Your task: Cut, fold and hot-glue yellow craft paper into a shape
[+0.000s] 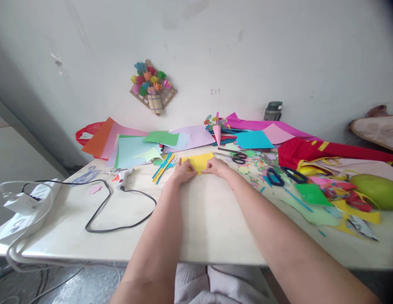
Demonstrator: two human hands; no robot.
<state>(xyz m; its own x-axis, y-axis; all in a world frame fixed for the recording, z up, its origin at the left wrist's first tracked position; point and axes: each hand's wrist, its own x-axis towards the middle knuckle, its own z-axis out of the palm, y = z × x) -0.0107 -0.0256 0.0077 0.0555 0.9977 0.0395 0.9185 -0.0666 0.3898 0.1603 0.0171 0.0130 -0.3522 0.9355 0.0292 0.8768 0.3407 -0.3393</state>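
A sheet of yellow paper (199, 160) lies on the table in front of me, with a hand at either side of it. My left hand (184, 170) is closed on its left edge, the fingers bent on the paper. At the lower right edge, my right hand (217, 166) has its thumb and fingers pinched together on the sheet. Blue and yellow paper strips (164, 168) lie just left of my left hand. Beyond my right hand are black-handled scissors (239, 158) pointing toward the paper.
A glue gun (122, 176) with a black cord rests at left, near a white power strip (34, 211). Coloured sheets (133, 150) line the wall side, with a pink paper cone of flowers (217, 134). At right lie larger scissors (275, 177), paper scraps and red cloth (298, 153).
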